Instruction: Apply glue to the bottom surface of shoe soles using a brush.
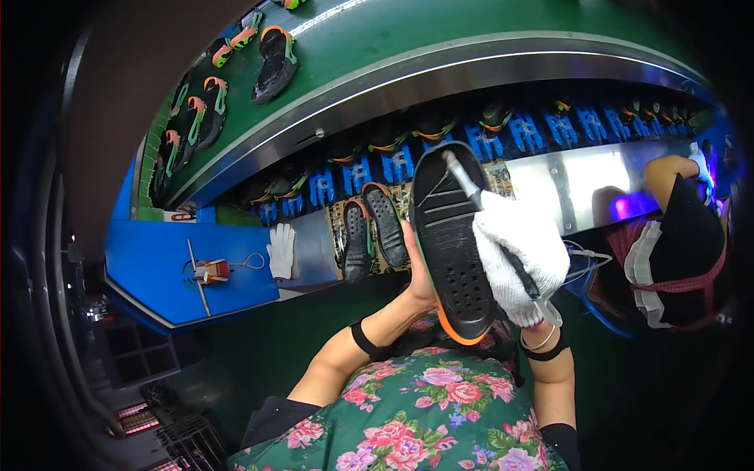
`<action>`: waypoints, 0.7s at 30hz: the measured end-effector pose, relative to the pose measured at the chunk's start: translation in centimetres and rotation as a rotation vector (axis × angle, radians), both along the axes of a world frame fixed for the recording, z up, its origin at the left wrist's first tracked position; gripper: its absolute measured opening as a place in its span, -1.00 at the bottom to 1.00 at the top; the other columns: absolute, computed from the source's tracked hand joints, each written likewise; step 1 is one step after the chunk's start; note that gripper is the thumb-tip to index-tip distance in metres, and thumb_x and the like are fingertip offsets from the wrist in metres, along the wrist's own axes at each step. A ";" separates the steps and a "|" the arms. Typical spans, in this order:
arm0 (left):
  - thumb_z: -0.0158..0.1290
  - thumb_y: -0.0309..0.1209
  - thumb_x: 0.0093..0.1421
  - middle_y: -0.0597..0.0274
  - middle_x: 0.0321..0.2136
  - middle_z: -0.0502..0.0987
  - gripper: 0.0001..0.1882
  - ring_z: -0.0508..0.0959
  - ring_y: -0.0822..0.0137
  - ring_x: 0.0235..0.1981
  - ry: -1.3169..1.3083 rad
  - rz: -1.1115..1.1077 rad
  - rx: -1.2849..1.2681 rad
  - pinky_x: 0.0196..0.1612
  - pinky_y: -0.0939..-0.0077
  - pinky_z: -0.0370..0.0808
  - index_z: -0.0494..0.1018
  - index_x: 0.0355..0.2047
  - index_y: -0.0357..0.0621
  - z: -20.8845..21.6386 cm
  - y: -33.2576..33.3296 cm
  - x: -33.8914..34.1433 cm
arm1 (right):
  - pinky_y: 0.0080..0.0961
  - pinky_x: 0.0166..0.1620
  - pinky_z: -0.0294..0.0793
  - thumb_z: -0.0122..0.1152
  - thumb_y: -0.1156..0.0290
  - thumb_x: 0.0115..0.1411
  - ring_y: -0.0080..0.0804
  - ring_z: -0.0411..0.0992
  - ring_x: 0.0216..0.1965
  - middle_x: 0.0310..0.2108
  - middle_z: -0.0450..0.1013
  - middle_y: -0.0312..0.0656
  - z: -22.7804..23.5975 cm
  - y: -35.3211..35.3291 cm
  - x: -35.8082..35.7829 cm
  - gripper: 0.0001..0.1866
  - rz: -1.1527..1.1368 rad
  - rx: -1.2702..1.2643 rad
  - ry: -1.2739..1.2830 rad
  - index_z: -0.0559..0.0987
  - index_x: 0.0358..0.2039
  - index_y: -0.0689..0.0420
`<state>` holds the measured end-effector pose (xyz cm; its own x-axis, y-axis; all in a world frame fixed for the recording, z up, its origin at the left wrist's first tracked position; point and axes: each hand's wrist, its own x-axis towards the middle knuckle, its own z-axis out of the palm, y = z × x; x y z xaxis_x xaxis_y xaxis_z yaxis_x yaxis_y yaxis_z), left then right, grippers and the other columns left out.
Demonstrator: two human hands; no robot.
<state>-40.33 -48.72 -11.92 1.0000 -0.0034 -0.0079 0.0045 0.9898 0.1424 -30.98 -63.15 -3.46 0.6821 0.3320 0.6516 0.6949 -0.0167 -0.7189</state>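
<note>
A black shoe sole (448, 228) with an orange rim at its near end is held up in front of me, its ribbed and perforated face toward me. My bare left hand (422, 275) is closed around the sole's left edge, the thumb lying along it. A white knit glove covers my right hand (518, 255), whose fingers wrap round a brush (465, 179) with a pale handle. The brush tip lies over the far part of the sole, where thin wet-looking streaks show; touching or just above, I cannot tell. A thin clear tube hangs by my right wrist.
Two soles (357, 239) lie on the metal ledge, left of a white glove (281, 251). Blue holders (397, 163) with shoes line the slot beyond. More shoes (275, 64) rest on the green conveyor. A blue table (149, 267) stands left; a co-worker (675, 235) is at right.
</note>
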 end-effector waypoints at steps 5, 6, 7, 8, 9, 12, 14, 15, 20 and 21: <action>-0.49 0.68 0.11 0.05 0.20 0.46 0.23 0.48 0.09 0.20 0.184 -0.057 0.390 0.34 0.12 0.34 0.28 0.33 -0.18 0.4 1.0 0.8 | -0.13 0.03 0.53 0.36 0.51 0.05 -0.08 0.57 -0.05 -0.05 0.61 -0.11 -0.7 -0.1 -1.0 -0.59 0.228 -0.188 -0.094 0.68 -0.02 0.10; -0.49 0.69 0.09 0.03 0.17 0.50 0.26 0.49 0.08 0.18 -0.041 -0.093 0.142 0.33 0.13 0.34 0.32 0.30 -0.22 -1.9 1.8 0.5 | -0.13 0.04 0.52 0.36 0.51 0.06 -0.08 0.57 -0.05 -0.04 0.60 -0.11 -0.3 -0.2 -0.9 -0.58 0.321 -0.160 -0.049 0.67 0.00 0.10; -0.51 0.72 0.05 0.02 0.09 0.56 0.31 0.52 0.08 0.15 -0.014 -0.029 0.187 0.33 0.15 0.34 0.38 0.24 -0.30 -2.0 1.8 0.5 | -0.13 0.04 0.52 0.36 0.51 0.06 -0.08 0.57 -0.05 -0.04 0.60 -0.11 0.1 -0.1 -0.6 -0.58 0.318 -0.156 -0.032 0.67 0.00 0.10; -0.53 0.68 0.11 0.04 0.17 0.50 0.24 0.49 0.09 0.20 -0.285 -0.029 0.129 0.35 0.13 0.32 0.31 0.31 -0.21 -2.5 1.8 1.7 | -0.22 -0.03 0.55 0.39 0.56 0.03 -0.12 0.59 -0.11 -0.09 0.63 -0.08 0.6 0.0 0.0 -0.62 0.266 -0.092 -0.011 0.70 -0.08 0.13; -0.55 0.65 0.15 0.06 0.21 0.46 0.19 0.47 0.10 0.22 -0.120 0.040 0.160 0.36 0.11 0.31 0.27 0.34 -0.14 -1.8 1.8 1.9 | -0.32 -0.10 0.57 0.42 0.62 -0.01 -0.16 0.62 -0.17 -0.13 0.65 -0.05 0.8 -0.2 0.1 -0.66 0.197 -0.035 0.013 0.73 -0.15 0.15; -0.58 0.54 0.27 0.06 0.24 0.44 0.06 0.48 0.11 0.21 0.021 0.100 0.325 0.40 0.05 0.25 0.22 0.38 -0.05 -1.6 2.0 2.0 | -0.32 0.03 0.54 0.31 0.49 0.18 -0.12 0.56 -0.02 0.02 0.58 -0.07 -0.4 -0.7 0.0 -0.58 0.227 -0.182 -0.082 0.62 0.09 0.14; -0.57 0.58 0.22 0.03 0.09 0.56 0.12 0.57 0.10 0.11 0.227 -0.050 0.371 0.38 0.04 0.28 0.28 0.32 -0.14 -5.8 2.9 0.8 | -0.19 0.16 0.46 0.22 0.50 0.24 -0.07 0.52 0.06 0.09 0.55 -0.06 -1.2 0.2 -0.8 -0.59 0.313 -0.089 -0.020 0.61 0.12 0.12; -0.55 0.65 0.14 0.03 -0.03 0.63 0.20 0.62 0.11 0.00 0.216 0.050 0.418 0.32 0.07 0.36 0.33 0.25 -0.20 -7.2 2.7 0.2 | -0.18 0.17 0.45 0.21 0.49 0.25 -0.07 0.52 0.05 0.09 0.55 -0.07 -1.2 -0.3 -0.7 -0.59 0.366 -0.114 -0.001 0.61 0.12 0.12; -0.50 0.57 0.24 0.09 0.00 0.60 0.08 0.60 0.14 0.01 0.089 0.063 0.239 0.29 0.15 0.39 0.31 0.31 -0.12 -3.1 1.9 2.3 | -0.16 0.18 0.43 0.21 0.49 0.25 -0.08 0.52 0.05 0.10 0.54 -0.07 -2.6 -1.4 -0.8 -0.58 0.322 -0.144 0.053 0.60 0.14 0.12; -0.50 0.56 0.25 0.09 0.06 0.56 0.07 0.58 0.15 0.06 0.109 0.084 0.226 0.30 0.14 0.39 0.30 0.31 -0.12 -2.2 1.6 2.5 | -0.16 0.19 0.43 0.20 0.49 0.24 -0.08 0.52 0.05 0.10 0.54 -0.06 -2.8 -1.6 -0.8 -0.58 0.295 -0.146 0.058 0.60 0.14 0.11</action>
<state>-37.78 -47.11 -14.14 0.9898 0.0938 -0.1069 -0.0491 0.9306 0.3627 -31.80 -64.78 -6.24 0.5774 0.6075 0.5454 0.6432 0.0730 -0.7622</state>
